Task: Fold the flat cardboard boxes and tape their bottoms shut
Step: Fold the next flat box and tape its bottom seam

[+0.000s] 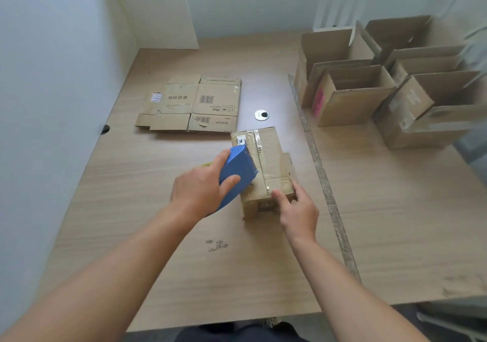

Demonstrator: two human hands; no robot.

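My left hand (pixel 200 186) has fingers (pixel 232 180) curled round the blue tape dispenser (pixel 237 167). My right hand (pixel 297 209) grips the box (pixel 268 157) (bottom up, seam taped) on the counter (pixel 158 236). Beyond lie flat cardboard (pixel 192 104) and open boxes (pixel 353 96), far right.

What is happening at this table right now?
A person is taping a small cardboard box that lies bottom up on the table. The left hand grips a blue tape dispenser against its top; the right hand holds its near edge. One flat cardboard lies beyond, and several folded open boxes stand on the right.
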